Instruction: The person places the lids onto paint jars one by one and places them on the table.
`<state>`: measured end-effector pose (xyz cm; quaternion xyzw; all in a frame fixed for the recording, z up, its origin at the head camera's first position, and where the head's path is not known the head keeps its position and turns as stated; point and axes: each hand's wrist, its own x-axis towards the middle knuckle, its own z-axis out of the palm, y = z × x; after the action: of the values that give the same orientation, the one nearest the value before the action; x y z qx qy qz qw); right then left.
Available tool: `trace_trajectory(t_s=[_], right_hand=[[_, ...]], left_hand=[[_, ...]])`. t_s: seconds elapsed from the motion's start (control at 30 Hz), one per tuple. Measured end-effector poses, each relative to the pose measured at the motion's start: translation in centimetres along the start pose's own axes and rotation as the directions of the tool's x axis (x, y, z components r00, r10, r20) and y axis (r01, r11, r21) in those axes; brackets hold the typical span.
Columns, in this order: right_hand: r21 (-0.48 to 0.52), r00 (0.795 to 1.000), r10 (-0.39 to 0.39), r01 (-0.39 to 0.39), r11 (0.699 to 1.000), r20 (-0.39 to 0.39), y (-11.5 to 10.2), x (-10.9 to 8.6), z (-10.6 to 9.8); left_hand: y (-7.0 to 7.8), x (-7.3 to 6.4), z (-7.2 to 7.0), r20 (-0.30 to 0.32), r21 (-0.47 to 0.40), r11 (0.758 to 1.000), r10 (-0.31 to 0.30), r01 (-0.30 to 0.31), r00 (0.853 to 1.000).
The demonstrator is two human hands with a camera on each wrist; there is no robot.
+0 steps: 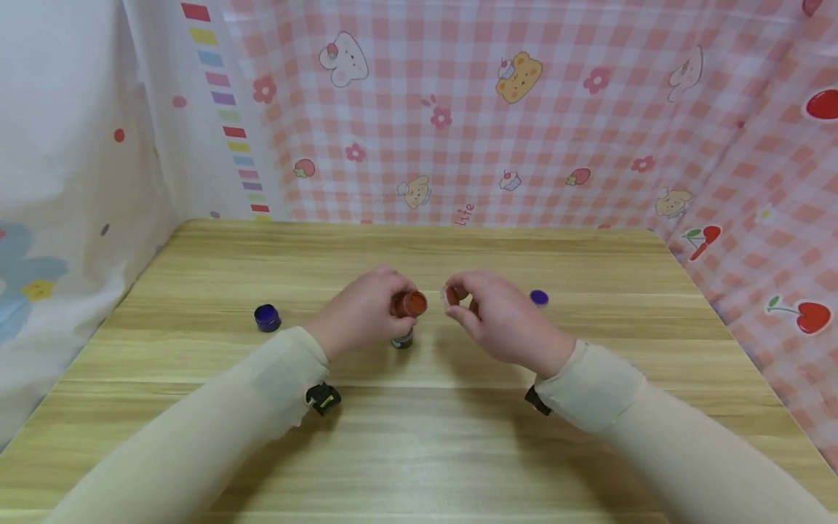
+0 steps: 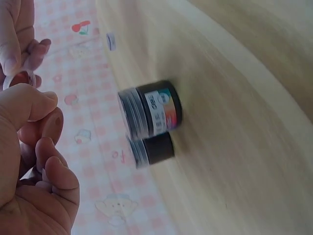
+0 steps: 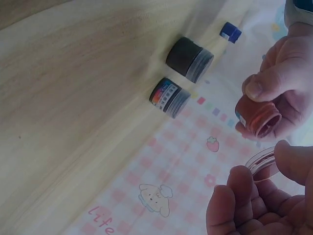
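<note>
My left hand (image 1: pixel 373 306) grips a small orange-red paint jar (image 1: pixel 412 303) above the table, its mouth uncovered and tipped toward the right. Opposite it, the right hand (image 1: pixel 504 320) pinches a round clear-rimmed lid (image 1: pixel 449 297) with orange-red paint inside between thumb and fingers. A short gap separates lid and jar, seen also in the right wrist view, where the jar (image 3: pixel 257 115) points its opening at the lid (image 3: pixel 264 164). Below the left hand stands a black jar (image 1: pixel 402 340), mostly hidden from the head camera.
Two black jars with clear lids, a larger one (image 2: pixel 154 110) and another (image 2: pixel 154 149), stand close together on the wooden table (image 1: pixel 419 437). An uncovered purple-blue jar (image 1: pixel 267 318) stands at left; a purple lid (image 1: pixel 539 297) lies beyond the right hand. Patterned cloth (image 1: pixel 458 145) hangs behind.
</note>
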<state>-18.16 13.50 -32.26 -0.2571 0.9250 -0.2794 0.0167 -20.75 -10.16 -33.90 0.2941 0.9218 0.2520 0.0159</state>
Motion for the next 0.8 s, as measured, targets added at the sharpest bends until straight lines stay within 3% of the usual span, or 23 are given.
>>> trace_trajectory(t_s=[0.4, 0.8], right_hand=[[-0.003, 0.999, -0.031, 0.032, 0.999, 0.024, -0.7, 0.0, 0.7], [0.0, 0.999, -0.031, 0.031, 1.0, 0.04, -0.7, 0.0, 1.2]], left_hand=[[1.3, 0.2, 0.6, 0.043, 0.016, 1.0, 0.013, -0.014, 0.999], [1.6, 0.2, 0.9, 0.035, 0.046, 0.998, 0.041, -0.042, 0.999]])
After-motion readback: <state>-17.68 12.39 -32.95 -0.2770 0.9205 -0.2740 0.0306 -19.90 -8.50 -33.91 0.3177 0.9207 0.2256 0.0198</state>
